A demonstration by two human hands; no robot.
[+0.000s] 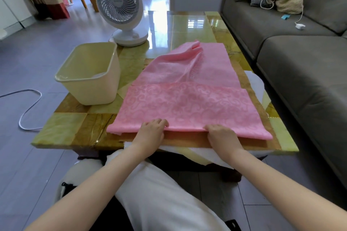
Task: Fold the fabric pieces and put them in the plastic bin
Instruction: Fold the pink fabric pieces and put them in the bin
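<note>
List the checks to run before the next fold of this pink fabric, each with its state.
1. Left hand and right hand hold the pink fabric at its near edge: ok.
2. Near folded band lies flat: ok.
3. Far end smoothed out: not ok, it is bunched.
4. Plastic bin upright, mouth open, beside the fabric: ok.
5. Brown fabric underneath free of both hands: cannot tell.

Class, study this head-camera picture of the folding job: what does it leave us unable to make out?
1. Head view: plastic bin floor, hidden by its near wall.
2. Head view: fingertips of the left hand and right hand, tucked under the near edge of the pink fabric.
3. Head view: brown layer and white layer, covered by the pink fabric; only edges show.
</note>
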